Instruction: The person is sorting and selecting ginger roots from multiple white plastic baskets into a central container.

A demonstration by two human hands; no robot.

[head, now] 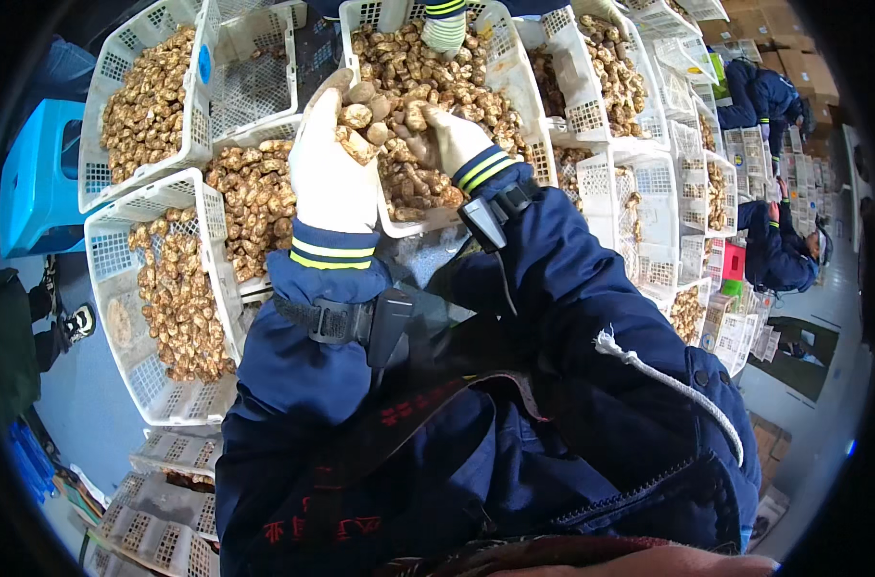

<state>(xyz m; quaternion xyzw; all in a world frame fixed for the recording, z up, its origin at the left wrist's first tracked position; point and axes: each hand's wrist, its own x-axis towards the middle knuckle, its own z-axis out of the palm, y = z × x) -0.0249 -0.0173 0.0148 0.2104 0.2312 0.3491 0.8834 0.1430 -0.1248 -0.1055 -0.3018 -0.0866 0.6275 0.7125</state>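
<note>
My left hand (329, 151), in a white glove, cups several brown, knobbly pieces of produce (358, 115) over the near left part of a white perforated plastic crate (508, 40). They look like tubers or mushrooms; I cannot tell which. My gloved right hand (457, 141) reaches over the same crate, its fingertips on a single piece (415, 115). More of the produce (419, 191) fills the crate beneath both hands. At the crate's far side another person's gloved hand (444, 34) rests on the heap.
To the left stand crates of similar produce (149, 101), (181, 303) and a blue plastic stool (40, 180). Stacked crates (646, 209) crowd the right side. Other people (758, 94) work farther right, near cardboard boxes (787, 43). Someone's shoe (80, 322) shows at the left.
</note>
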